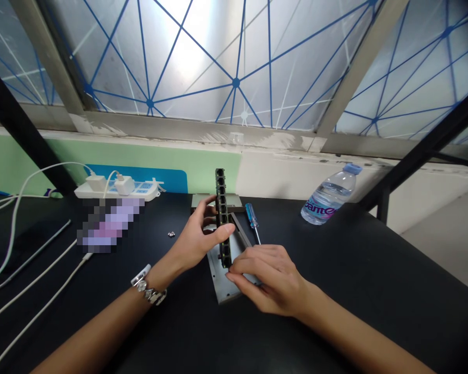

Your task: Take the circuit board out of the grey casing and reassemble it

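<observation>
My left hand [203, 234] is closed around a circuit board [222, 208], stood on edge so that its row of black, square port openings faces me. At the board's near lower end, my right hand [271, 278] pinches its thumb and fingers together; what lies between the fingertips is partly hidden. Under both hands lies a grey metal case [224, 285], with another metal part [234, 202] behind it. A blue-handled screwdriver [251, 215] rests just right of the case. Several small screws [171, 235] sit in a little heap left of my left hand.
A water bottle [327, 200] leans at the back right. On the left, a white power strip [117, 189] with two plugged-in chargers stands against the wall, and white cables [42, 280] run across the black table [354, 291]. A blurred-out purple object [111, 226] lies beside them.
</observation>
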Tool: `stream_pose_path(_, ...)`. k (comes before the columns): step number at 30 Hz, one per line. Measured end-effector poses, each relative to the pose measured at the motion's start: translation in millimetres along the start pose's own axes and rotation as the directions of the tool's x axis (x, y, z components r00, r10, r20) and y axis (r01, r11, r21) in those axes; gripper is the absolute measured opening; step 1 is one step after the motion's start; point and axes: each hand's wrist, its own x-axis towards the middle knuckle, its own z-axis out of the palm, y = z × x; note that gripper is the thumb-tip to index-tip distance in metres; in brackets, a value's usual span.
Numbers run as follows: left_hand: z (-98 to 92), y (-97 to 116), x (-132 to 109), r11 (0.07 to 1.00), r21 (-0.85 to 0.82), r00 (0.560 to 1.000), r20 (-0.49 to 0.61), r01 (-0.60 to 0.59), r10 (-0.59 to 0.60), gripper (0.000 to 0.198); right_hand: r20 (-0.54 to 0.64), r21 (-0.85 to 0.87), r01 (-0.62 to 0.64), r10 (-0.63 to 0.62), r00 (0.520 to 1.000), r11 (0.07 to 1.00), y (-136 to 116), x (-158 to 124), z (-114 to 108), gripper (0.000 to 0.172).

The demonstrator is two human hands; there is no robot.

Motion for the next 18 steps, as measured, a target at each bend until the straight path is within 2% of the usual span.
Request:
stream_pose_path(7, 0.7, 0.7, 1.0, 1.0, -0.008, 1.0, 0.011, -0.015, 0.015, 0.079, -0.049, -0.063, 0.004, -0.008, 0.999, 0.998, 2.1, -2.1, -0.6, 0.011)
stream_pose_path(14, -0.6, -3.7, -1.1, 1.0, 0.023, 0.999, -0.041, -0.01, 0.011, 0.075, 0.032, -0.126, 0.048, -0.044, 0.999, 0.991, 0.1, -1.2, 0.9, 0.005)
stream_pose_path(18, -4.2, -2.3, -0.4, 0.999, 0.043, 1.0, -0.018, -0.016, 0.016, 0.077, 0.054, -0.104, 0.034, -0.028, 0.998, 0.994, -0.1, -1.7, 2.6, 0.007)
